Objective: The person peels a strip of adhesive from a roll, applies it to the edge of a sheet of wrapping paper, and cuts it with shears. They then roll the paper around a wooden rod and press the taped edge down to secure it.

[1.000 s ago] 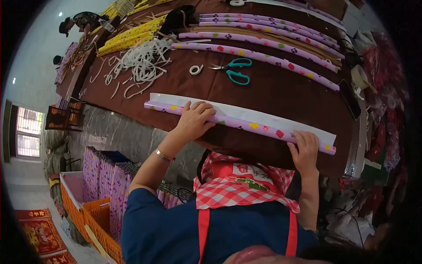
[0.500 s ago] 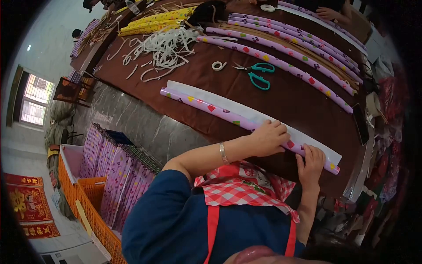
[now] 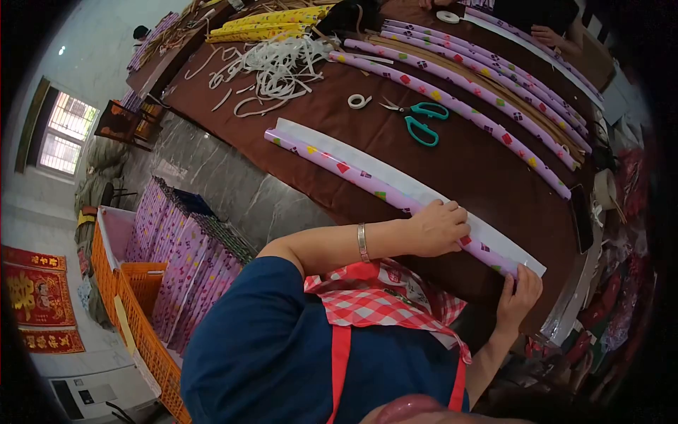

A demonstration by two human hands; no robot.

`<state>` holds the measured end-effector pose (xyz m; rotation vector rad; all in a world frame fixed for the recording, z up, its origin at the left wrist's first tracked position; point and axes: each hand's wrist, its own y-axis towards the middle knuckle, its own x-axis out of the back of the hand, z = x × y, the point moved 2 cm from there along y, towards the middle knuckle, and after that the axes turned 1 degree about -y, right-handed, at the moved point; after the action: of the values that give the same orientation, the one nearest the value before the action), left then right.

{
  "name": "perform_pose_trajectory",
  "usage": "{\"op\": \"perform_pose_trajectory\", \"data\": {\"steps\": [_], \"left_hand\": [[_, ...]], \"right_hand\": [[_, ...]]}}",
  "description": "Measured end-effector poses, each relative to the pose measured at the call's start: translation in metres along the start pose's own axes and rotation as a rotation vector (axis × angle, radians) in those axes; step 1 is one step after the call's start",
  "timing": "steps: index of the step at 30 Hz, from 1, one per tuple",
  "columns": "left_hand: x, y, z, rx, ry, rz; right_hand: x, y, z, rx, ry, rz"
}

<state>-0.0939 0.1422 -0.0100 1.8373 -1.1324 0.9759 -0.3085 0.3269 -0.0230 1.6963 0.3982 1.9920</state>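
A long roll of glossy purple patterned sheet (image 3: 360,175) lies slantwise on the brown-covered table, with a strip of its white underside (image 3: 424,185) unrolled along the far side. My left hand (image 3: 439,227), with a metal bracelet on the wrist, presses curled fingers over the roll right of its middle. At the roll's right end, my right hand (image 3: 520,295) grips the sheet between thumb and fingers, hiding the tip. Beyond the roll lie teal-handled scissors (image 3: 422,124), blades apart, and a small white tape roll (image 3: 359,102).
Several finished purple rolls (image 3: 452,95) lie at the back right, beside a phone (image 3: 581,219). White strips (image 3: 282,67) are heaped near yellow rolls (image 3: 272,23). An orange crate (image 3: 141,339) of purple-covered pieces stands at left. Another person's hand (image 3: 547,37) is across the table.
My right hand has slid right along the roll to its end. My left hand stays on nearly the same spot. The whole view has shifted slightly.
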Motion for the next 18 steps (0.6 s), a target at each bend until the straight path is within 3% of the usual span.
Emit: {"op": "perform_pose_trajectory", "data": {"steps": [9,12,18], "left_hand": [[-0.011,0.019,-0.015,-0.118,0.029,0.024],[0.007,0.017,-0.008,-0.015,0.021,0.134],[0.011,0.014,-0.013,-0.112,0.069,0.047]], "right_hand": [[0.001,0.002,0.007,-0.031,0.027,0.021],[0.001,0.006,0.022,-0.135,-0.005,-0.040],[0.000,-0.001,0.026,-0.163,0.049,-0.067]]}}
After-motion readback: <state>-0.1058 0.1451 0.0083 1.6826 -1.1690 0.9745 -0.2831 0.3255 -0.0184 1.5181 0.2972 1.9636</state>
